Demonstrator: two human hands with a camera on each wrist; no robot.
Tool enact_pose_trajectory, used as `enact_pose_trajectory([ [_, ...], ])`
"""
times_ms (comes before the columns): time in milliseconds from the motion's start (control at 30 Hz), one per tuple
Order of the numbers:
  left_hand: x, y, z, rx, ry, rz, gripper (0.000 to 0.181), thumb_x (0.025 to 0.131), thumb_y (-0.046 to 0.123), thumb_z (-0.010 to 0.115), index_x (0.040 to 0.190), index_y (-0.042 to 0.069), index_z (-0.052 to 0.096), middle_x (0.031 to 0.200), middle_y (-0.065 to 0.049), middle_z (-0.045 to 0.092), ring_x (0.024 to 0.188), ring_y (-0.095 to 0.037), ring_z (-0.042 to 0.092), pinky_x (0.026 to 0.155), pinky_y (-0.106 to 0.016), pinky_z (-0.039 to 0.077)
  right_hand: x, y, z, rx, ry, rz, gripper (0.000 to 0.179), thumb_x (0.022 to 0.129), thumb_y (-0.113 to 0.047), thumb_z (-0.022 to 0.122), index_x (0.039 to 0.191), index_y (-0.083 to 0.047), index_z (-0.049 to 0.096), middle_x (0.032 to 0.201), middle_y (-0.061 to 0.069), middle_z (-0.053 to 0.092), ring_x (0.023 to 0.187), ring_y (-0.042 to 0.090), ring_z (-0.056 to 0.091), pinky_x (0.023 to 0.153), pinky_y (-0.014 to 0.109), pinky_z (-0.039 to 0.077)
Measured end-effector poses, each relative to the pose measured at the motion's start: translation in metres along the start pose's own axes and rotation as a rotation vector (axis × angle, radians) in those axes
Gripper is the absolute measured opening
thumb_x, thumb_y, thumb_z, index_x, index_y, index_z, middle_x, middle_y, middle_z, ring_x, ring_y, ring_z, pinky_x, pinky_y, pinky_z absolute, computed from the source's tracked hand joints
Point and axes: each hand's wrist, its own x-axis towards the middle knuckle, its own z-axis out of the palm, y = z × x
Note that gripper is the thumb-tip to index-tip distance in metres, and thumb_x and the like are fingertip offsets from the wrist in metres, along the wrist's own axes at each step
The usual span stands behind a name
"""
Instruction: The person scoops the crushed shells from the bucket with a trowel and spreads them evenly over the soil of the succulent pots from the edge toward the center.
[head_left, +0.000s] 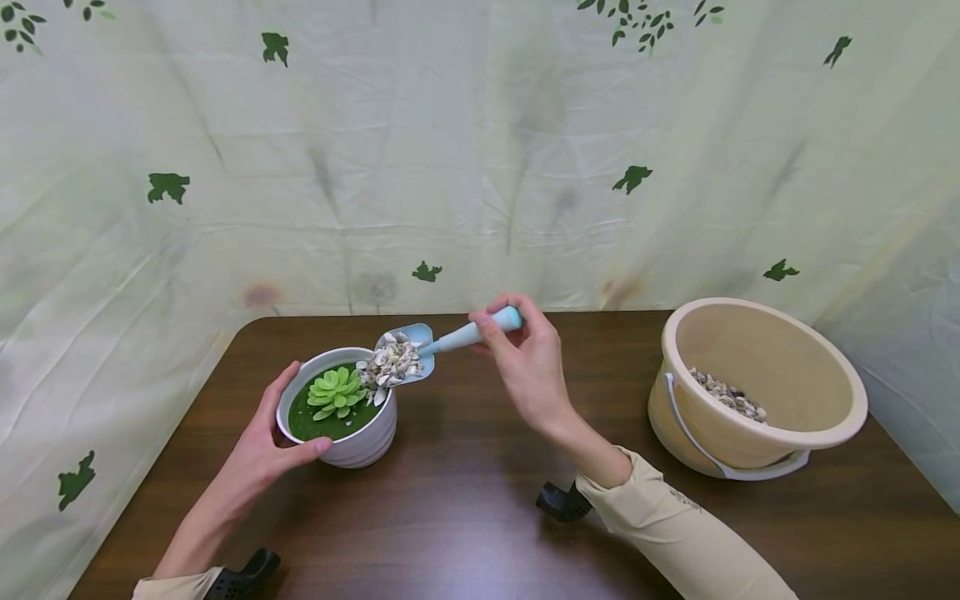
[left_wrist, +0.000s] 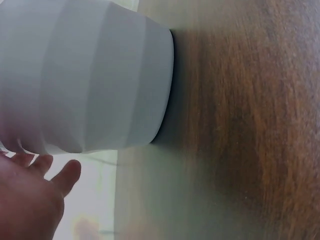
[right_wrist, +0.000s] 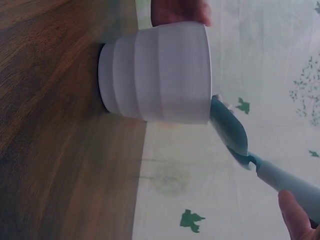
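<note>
A white ribbed flowerpot point(head_left: 365, 446) stands on the table, with a green succulent point(head_left: 335, 392) in a bed of green moss-like material. My left hand point(head_left: 264, 446) holds the pot at its left side, thumb at the front rim and fingers around the back. In my right hand point(head_left: 528, 362) is the handle of a light blue trowel point(head_left: 467, 337). Its blade, heaped with pale pebbles point(head_left: 393, 360), tilts over the pot's right rim, and some stones spill inward beside the plant. From the right wrist view, the trowel's blade point(right_wrist: 230, 127) meets the rim.
A beige bucket point(head_left: 765, 437) with a grey handle stands at the right of the brown table point(head_left: 465, 500) and has more pebbles point(head_left: 727, 395) inside. A pale leaf-patterned curtain point(head_left: 450, 167) hangs behind the table and along its sides.
</note>
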Motion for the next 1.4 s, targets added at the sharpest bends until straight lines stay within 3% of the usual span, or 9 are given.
enact_pose_trajectory([
  [200, 0.0005, 0.0007, -0.0014, -0.089, -0.025, 0.025, 0.096, 0.085, -0.001, 0.070, 0.159, 0.022, 0.012, 0.150, -0.018, 0.023, 0.121, -0.005, 0.040, 0.089, -0.012, 0.038, -0.0016, -0.0013, -0.0012, 0.004, 0.004, 0.002, 0.016, 0.092, -0.003, 0.068, 0.102, 0.004, 0.057, 0.099, 0.022, 0.063, 0.091, 0.030, 0.067, 0.076, 0.043, 0.056],
  [367, 0.0007, 0.0012, -0.0005, -0.091, -0.013, 0.029, 0.095, 0.084, -0.001, 0.071, 0.158, 0.020, 0.014, 0.148, -0.017, 0.026, 0.119, -0.006, 0.043, 0.089, -0.012, 0.038, -0.0022, -0.0030, -0.0020, -0.004, 0.007, -0.007, 0.015, 0.091, 0.000, 0.068, 0.102, 0.003, 0.057, 0.098, 0.020, 0.063, 0.091, 0.029, 0.067, 0.076, 0.045, 0.055],
  [667, 0.0042, 0.0000, 0.0014, -0.090, 0.004, 0.052, 0.102, 0.082, -0.003, 0.072, 0.158, 0.029, 0.013, 0.154, -0.012, 0.019, 0.125, -0.010, 0.036, 0.092, -0.011, 0.036, -0.0015, -0.0033, -0.0019, -0.031, 0.004, -0.020, 0.015, 0.091, 0.000, 0.068, 0.102, 0.003, 0.057, 0.098, 0.018, 0.063, 0.087, 0.028, 0.066, 0.076, 0.044, 0.056],
  [967, 0.0044, -0.0017, 0.0015, 0.039, 0.016, 0.014, 0.102, 0.081, 0.007, 0.076, 0.158, 0.032, 0.014, 0.156, -0.010, 0.017, 0.127, -0.008, 0.029, 0.091, -0.008, 0.027, -0.0019, -0.0029, -0.0016, -0.048, -0.004, -0.047, 0.014, 0.091, 0.000, 0.068, 0.102, 0.000, 0.058, 0.095, 0.015, 0.062, 0.083, 0.028, 0.065, 0.076, 0.050, 0.055],
  [1100, 0.0053, -0.0021, 0.0017, 0.004, 0.002, 0.012, 0.102, 0.082, 0.005, 0.075, 0.158, 0.030, 0.012, 0.158, -0.009, 0.015, 0.129, -0.008, 0.028, 0.091, -0.008, 0.029, -0.0021, -0.0020, -0.0025, -0.046, -0.005, -0.049, 0.014, 0.091, -0.001, 0.068, 0.102, 0.001, 0.058, 0.095, 0.015, 0.062, 0.084, 0.028, 0.065, 0.076, 0.050, 0.055],
  [1400, 0.0051, -0.0001, -0.0015, -0.113, -0.058, -0.002, 0.098, 0.085, 0.000, 0.069, 0.159, 0.027, 0.011, 0.152, -0.015, 0.019, 0.123, -0.008, 0.037, 0.089, -0.012, 0.038, -0.0018, -0.0026, 0.0000, -0.065, -0.019, -0.060, 0.014, 0.092, -0.004, 0.067, 0.102, 0.000, 0.058, 0.099, 0.017, 0.066, 0.092, 0.027, 0.068, 0.074, 0.038, 0.057],
])
